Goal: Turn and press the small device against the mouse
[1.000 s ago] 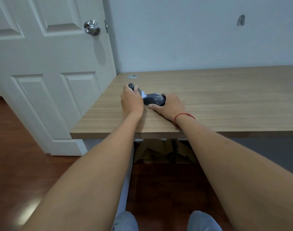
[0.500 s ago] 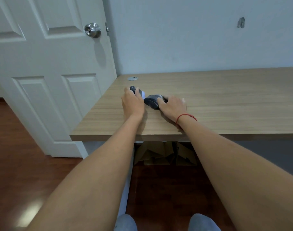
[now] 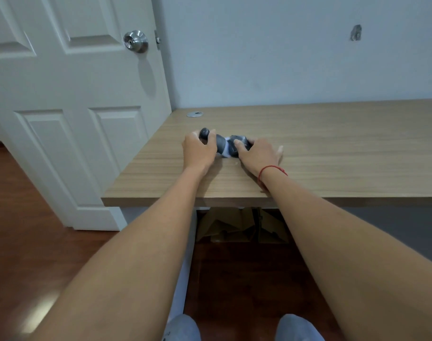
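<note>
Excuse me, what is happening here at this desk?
A person stands at a wooden desk and works on a dark grey and white object that lies on it, perhaps rolled fabric; I cannot tell exactly. The left hand grips its rounded dark end, and the right hand holds the other end, thumb on top. A red string is tied round the right wrist. A white door stands to the left, and cardboard lies under the desk.

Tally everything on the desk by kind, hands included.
Hands: 2, left hand and right hand
Grey-and-white rolled bundle, held by both: 1
Metal disc set in the wooden desk: 1
Total: 4
</note>
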Action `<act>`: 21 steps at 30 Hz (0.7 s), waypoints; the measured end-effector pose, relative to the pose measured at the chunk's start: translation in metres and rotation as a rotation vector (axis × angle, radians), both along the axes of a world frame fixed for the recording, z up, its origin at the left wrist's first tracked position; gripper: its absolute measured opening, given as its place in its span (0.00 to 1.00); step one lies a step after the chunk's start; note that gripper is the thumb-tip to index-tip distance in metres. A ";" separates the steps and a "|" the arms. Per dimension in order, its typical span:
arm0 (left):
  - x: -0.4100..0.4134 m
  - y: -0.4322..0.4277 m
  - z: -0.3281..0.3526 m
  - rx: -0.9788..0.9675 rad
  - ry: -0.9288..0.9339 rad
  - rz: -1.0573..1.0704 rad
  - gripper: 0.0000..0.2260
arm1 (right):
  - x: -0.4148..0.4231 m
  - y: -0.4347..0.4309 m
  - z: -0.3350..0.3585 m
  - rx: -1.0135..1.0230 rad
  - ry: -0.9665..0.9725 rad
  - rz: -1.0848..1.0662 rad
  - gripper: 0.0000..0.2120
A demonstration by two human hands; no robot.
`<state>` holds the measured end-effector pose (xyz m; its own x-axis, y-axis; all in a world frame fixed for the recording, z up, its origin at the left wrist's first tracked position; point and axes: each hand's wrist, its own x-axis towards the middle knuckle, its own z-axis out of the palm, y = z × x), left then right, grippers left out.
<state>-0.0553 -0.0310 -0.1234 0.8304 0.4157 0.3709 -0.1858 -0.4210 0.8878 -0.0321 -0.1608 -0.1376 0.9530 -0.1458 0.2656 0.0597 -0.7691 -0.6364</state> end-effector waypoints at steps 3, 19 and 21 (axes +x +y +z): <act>-0.004 -0.004 0.000 -0.002 0.013 -0.057 0.14 | -0.002 -0.002 0.003 0.015 0.007 -0.020 0.20; -0.005 0.002 -0.001 -0.214 0.066 -0.150 0.11 | -0.001 -0.001 0.002 -0.025 0.033 -0.009 0.23; -0.003 0.001 -0.002 -0.156 0.036 -0.085 0.12 | -0.002 -0.001 0.001 -0.009 0.026 -0.002 0.22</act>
<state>-0.0581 -0.0304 -0.1257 0.8768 0.3933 0.2767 -0.1816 -0.2621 0.9478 -0.0337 -0.1620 -0.1362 0.9592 -0.1458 0.2421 0.0414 -0.7750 -0.6306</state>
